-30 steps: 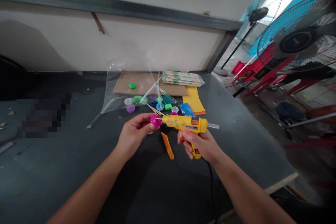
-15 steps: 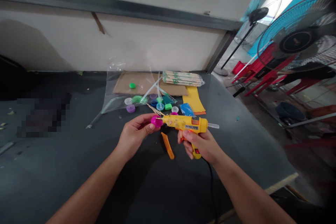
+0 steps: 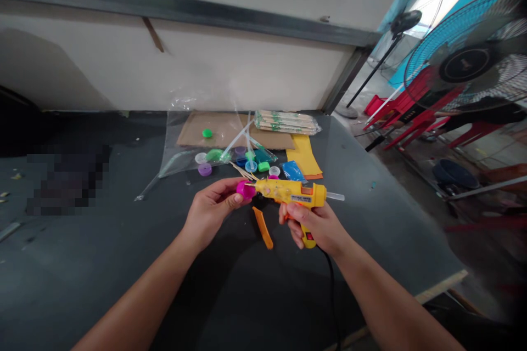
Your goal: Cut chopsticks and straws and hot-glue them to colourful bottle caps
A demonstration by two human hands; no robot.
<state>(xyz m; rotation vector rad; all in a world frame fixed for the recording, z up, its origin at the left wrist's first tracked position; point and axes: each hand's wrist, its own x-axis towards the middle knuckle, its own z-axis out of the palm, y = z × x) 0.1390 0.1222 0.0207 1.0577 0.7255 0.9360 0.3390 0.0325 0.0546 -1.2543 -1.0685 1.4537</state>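
Note:
Between the thumb and fingers of my left hand is a magenta bottle cap, its hollow side turned toward the right. My right hand grips a yellow hot glue gun by its handle, fingers around the orange trigger. The gun's nozzle points left and reaches the cap's opening; whether it touches the cap I cannot tell. A clear glue stick sticks out of the gun's back. Below the nozzle an orange strip lies on the dark table.
Behind my hands lie several loose bottle caps, a clear plastic bag, cardboard, wrapped wooden sticks, yellow paper and a blue packet. A black cord hangs from the gun. At right stands a fan.
Almost nothing differs. Both hands hold the cap and glue gun in nearly the same place, with only a very slight shift of the gun.

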